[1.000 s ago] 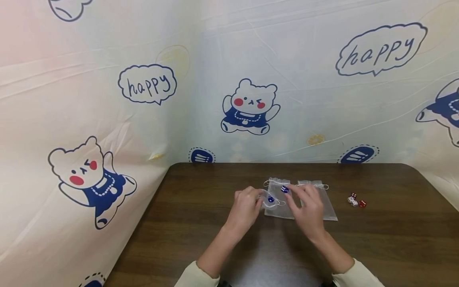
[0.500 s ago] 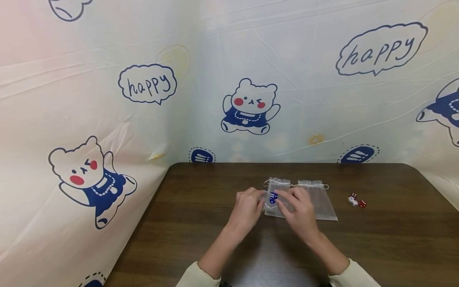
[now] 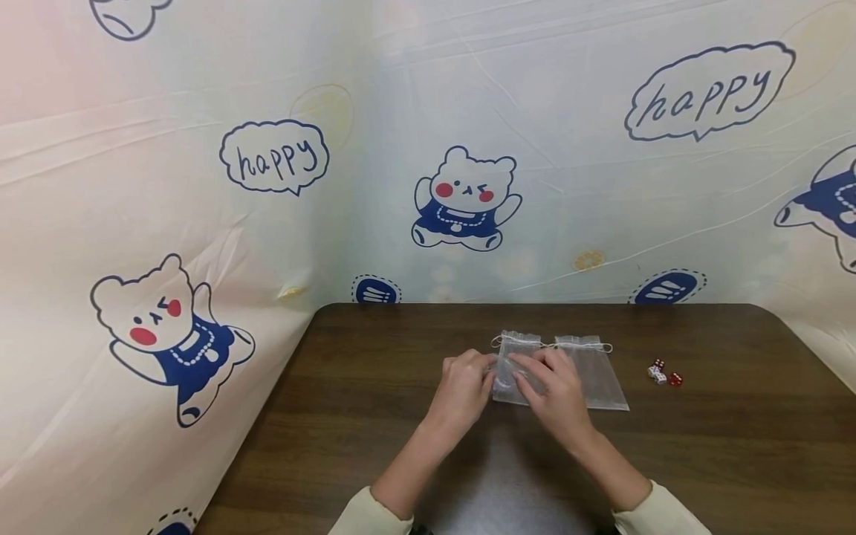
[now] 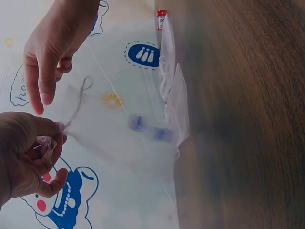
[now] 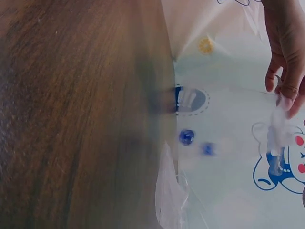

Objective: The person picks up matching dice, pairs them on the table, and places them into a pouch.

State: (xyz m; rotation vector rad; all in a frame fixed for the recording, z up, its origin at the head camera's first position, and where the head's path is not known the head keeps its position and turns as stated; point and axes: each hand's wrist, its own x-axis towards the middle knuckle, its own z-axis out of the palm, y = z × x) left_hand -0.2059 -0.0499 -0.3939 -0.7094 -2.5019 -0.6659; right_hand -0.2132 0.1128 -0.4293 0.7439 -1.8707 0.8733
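Observation:
My left hand (image 3: 461, 383) pinches a sheer white drawstring bag (image 4: 102, 148) near its mouth; the string (image 4: 77, 109) loops up beside the thumb. The bag hangs over the table. Two blue dice, one upper die (image 4: 137, 122) and one lower die (image 4: 163, 134), show blurred low within its sheer outline in the left wrist view. The right wrist view has them too, below the left hand. In the head view they are hidden. Close right of the bag's mouth, my right hand (image 3: 556, 383) has its thumb and index finger apart, with nothing between them.
Two flat sheer bags, a left bag (image 3: 520, 339) and a right bag (image 3: 605, 383), lie side by side on the brown table (image 3: 374, 386). To their right sit several small dice, among them a red die (image 3: 676, 380) and a white die (image 3: 660, 378). A printed curtain (image 3: 568, 186) hangs behind.
My right hand moved left to the held bag with a blue die, then let go of it. Both blue dice dropped from the head view's sight. The left hand stayed nearly still.

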